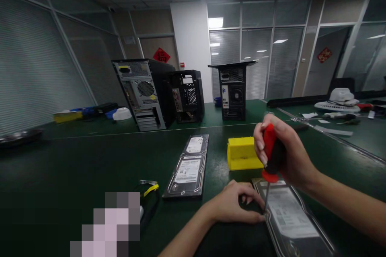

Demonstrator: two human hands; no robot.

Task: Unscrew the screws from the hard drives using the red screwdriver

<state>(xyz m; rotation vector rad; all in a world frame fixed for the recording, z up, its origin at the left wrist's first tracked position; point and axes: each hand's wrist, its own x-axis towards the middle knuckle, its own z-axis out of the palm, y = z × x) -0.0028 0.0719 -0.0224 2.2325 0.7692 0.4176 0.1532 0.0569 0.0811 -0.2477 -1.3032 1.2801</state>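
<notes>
The hard disk drive under work lay label-up at the near right, cover on, so it looked undismantled. The left hand had thumb and forefinger at its left edge; whether they pinched anything could not be told. The right hand was wrapped around the screwdriver, tip down at that edge; whether a screw was loosening or tightening, or how many remained, did not show. Beyond, two other hard drives lay end to end, covers likewise on, left of a yellow plastic block. Farther back stood three computer towers.
</notes>
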